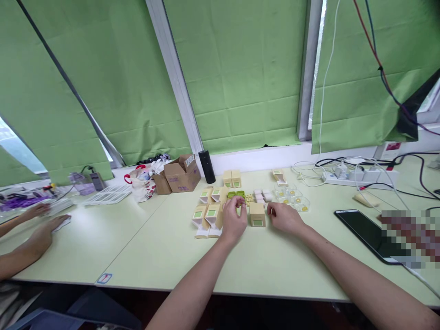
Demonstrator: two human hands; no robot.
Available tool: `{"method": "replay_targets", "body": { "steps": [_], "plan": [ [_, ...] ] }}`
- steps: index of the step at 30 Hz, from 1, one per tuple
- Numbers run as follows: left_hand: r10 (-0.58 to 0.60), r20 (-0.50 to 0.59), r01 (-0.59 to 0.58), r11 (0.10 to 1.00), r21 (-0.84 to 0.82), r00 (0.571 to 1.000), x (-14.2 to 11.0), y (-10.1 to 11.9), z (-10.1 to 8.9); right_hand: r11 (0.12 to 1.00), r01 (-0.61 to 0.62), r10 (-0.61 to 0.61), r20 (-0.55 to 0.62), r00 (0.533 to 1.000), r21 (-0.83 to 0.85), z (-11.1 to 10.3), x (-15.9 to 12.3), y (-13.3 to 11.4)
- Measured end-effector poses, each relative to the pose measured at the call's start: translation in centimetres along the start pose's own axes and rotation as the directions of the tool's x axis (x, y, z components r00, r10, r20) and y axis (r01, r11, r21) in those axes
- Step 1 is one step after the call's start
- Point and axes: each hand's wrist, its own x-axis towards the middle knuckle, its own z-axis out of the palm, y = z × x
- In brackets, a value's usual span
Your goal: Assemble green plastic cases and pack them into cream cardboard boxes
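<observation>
A small tan cardboard box [257,215] with a green window on its front stands between my two hands. My left hand [235,221] is just left of it, fingers bent and thumb apart, with nothing visible in it. To the right of the box, my right hand [284,217] is curled with its fingers together; what they hold, if anything, is hidden. Several open-flapped boxes [211,213] sit beside my left hand. Past my hands lie green trays [235,194], small yellowish pieces [249,199], pale pink-white blocks [262,195] and clear cups with yellow centres [292,196].
Two closed tan boxes [232,178] and one open box [279,177] stand farther back. A black cylinder [206,167] and a brown carton [182,174] are behind left. At right are a phone [369,233] and a power strip [360,178]. Another person's hands [48,225] work at far left.
</observation>
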Motion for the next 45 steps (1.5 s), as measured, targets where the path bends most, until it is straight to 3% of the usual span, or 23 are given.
{"method": "replay_targets", "body": {
  "steps": [3,7,10,17,25,28,31,35,40,45],
  "plan": [
    [0.120,0.116,-0.134,0.983,0.125,0.986,-0.1,0.8,-0.4,0.999,0.022,-0.022,0.027,0.999,-0.033,0.1,-0.2,-0.3],
    [0.109,0.373,-0.184,0.968,0.172,0.921,-0.1,2.2,-0.9,0.998,0.027,-0.025,0.036,0.999,-0.060,0.3,-0.3,-0.4],
    [0.096,0.495,-0.223,0.953,0.205,0.864,0.2,2.9,-1.1,0.997,0.028,-0.025,0.041,0.999,-0.078,0.3,-0.2,-0.4],
    [0.127,0.626,-0.393,0.867,0.307,0.769,1.8,4.5,-1.7,0.994,0.034,-0.030,0.040,0.999,-0.105,0.1,-0.4,-0.5],
    [0.053,0.748,-0.458,0.818,0.347,0.661,5.5,5.6,-1.7,0.992,0.036,-0.031,0.042,0.999,-0.118,-0.2,-0.6,-0.9],
    [0.026,0.724,-0.421,0.827,0.372,0.689,8.2,5.3,-1.6,0.992,0.039,-0.032,0.059,0.998,-0.120,-0.4,-0.7,-1.1],
    [0.024,0.644,-0.380,0.824,0.421,0.765,11.1,4.4,-1.1,0.991,0.034,-0.025,0.066,0.998,-0.127,-0.6,-0.8,-1.3],
    [0.029,0.572,-0.387,0.763,0.517,0.820,14.3,2.9,0.3,0.991,0.023,-0.012,0.079,0.997,-0.133,-0.7,-0.8,-1.3],
    [-0.001,0.534,-0.369,0.722,0.585,0.845,16.6,1.2,2.4,0.988,0.024,-0.012,0.078,0.997,-0.151,-0.6,-0.7,-1.3],
    [-0.050,0.543,-0.361,0.696,0.621,0.838,17.4,-0.2,4.6,0.988,0.031,-0.019,0.082,0.996,-0.148,-0.6,-0.8,-1.2]
  ]
}}
